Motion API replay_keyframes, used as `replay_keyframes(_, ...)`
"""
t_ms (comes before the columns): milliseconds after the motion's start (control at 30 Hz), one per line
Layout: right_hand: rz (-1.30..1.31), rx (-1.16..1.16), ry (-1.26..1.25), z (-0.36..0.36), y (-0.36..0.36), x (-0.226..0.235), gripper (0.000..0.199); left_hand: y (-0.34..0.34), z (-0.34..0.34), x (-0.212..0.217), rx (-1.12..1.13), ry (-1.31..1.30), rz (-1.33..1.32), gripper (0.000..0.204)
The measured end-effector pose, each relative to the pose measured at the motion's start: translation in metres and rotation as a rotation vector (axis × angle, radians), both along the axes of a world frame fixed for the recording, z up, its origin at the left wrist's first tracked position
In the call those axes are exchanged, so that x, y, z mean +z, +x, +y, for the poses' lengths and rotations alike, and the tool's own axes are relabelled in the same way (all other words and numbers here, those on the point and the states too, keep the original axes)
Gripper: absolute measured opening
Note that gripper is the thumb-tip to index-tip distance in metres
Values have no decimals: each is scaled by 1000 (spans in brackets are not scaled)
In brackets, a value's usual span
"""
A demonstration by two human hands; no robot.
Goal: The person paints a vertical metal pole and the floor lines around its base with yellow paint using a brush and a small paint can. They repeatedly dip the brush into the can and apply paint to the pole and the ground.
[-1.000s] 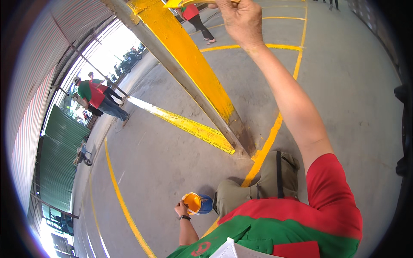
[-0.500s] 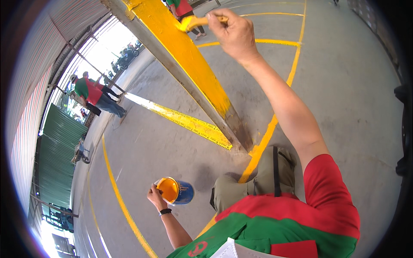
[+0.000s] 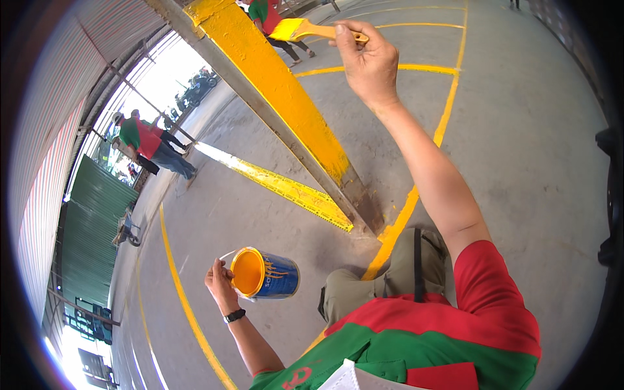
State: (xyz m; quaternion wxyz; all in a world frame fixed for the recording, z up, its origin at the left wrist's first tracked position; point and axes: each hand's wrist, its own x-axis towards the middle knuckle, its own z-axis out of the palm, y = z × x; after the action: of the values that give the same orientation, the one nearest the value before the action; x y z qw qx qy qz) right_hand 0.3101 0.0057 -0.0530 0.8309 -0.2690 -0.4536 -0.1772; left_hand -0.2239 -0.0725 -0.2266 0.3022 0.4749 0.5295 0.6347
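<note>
My right hand is closed around the wooden handle of a paintbrush, whose bristles are coated in yellow. The brush is raised just right of a steel column, its bristles apart from the painted face. Wet-looking yellow covers that face down to a ragged lower edge, and bare metal shows beneath it near the floor. Down at the left, my left hand grips a blue paint can by its wire handle or rim; which one, I cannot tell. Orange-yellow paint fills the tilted can, with drips down its side.
Yellow lines cross the grey concrete floor. At the far left stand two people, with another person beyond the column. A wheelbarrow rests by the green corrugated wall. Motorbikes are parked outside.
My right hand has moved to the right, and the brush has come away from the column. My left hand has shifted left and raised the can slightly, bringing it closer.
</note>
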Motion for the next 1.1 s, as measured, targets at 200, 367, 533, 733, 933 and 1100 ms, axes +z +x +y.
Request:
replay_keyframes(200,93,41,-138,-5,3,0,29,39,7,17,-151,-20,-109,29)
replay_keyframes(367,-88,147,78,-13,-10,38,29,69,-10,38,-218,-28,-139,28)
replay_keyframes(533,-63,232,-254,-4,-8,-4,28,102,-12,42,-220,-45,-122,26)
replay_keyframes(733,-23,280,-509,-32,10,-134,23,112,-18,48,-246,-26,37,24)
replay_keyframes(933,-278,192,-885,-43,21,-145,28,133,-18,53,-323,-105,-2,26)
replay_keyframes(1100,-220,79,-367,-25,16,-62,22,153,-21,60,-333,-130,-13,30)
